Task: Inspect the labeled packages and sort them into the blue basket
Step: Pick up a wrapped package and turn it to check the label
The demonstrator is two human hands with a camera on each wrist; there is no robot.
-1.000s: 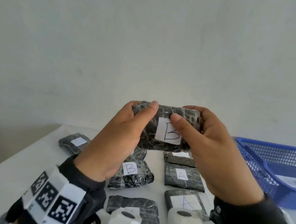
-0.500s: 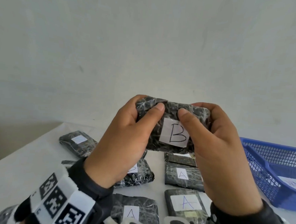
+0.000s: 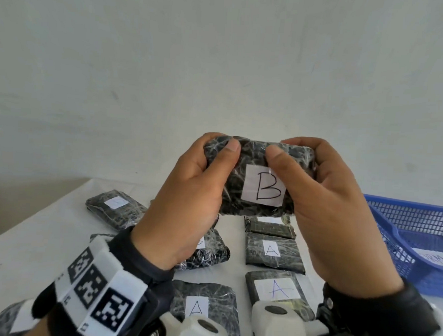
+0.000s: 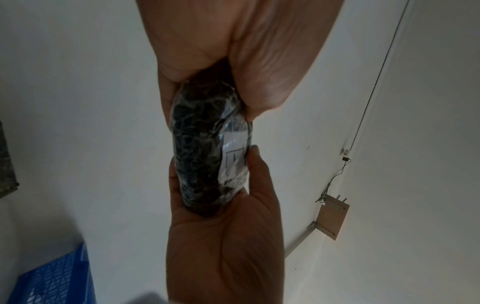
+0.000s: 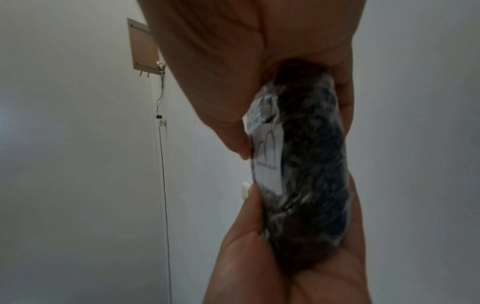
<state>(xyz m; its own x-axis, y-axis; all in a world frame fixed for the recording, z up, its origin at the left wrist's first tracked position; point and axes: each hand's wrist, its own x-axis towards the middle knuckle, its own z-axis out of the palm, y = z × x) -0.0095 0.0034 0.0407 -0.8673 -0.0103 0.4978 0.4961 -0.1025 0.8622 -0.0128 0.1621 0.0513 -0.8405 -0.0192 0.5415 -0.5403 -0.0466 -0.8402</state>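
Observation:
A dark, plastic-wrapped package point(image 3: 242, 184) with a white label marked B is held up above the table, label toward me. My left hand point(image 3: 221, 144) grips its left end and my right hand point(image 3: 290, 149) grips its right end, both thumbs on the front near the top edge and the fingers curled behind. The left wrist view shows the package point(image 4: 202, 144) edge-on between both hands. It also shows edge-on in the right wrist view, package point(image 5: 311, 164). The blue basket point(image 3: 402, 218) stands on the table to the right, below my right hand.
Several more wrapped packages lie on the white table point(image 3: 32, 235) below my hands: three marked A point(image 3: 272, 250) point(image 3: 277, 289) point(image 3: 197, 308), one half hidden under my left wrist point(image 3: 208, 252), one at far left point(image 3: 115, 208). A plain wall stands behind.
Both thumbs have slid up toward the package's top edge, so the B label is uncovered. The package has been turned to face me more squarely.

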